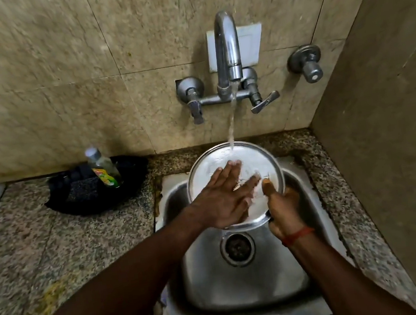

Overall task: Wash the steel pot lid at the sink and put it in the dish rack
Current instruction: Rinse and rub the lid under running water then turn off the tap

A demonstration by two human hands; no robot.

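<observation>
The round steel pot lid (210,166) is held tilted over the steel sink (245,280), under the running stream from the tap (226,48). My right hand (284,210) grips the lid's lower right rim, thumb on its face. My left hand (223,198) lies flat on the lid's wet face with straight fingers spread across its middle. Water splashes over the lid around my fingertips. No dish rack is in view.
A dish soap bottle (103,168) stands in a black tray (93,189) with a scrubber on the granite counter (40,247) left of the sink. A wall valve knob (306,63) sticks out at the right. A side wall closes in on the right.
</observation>
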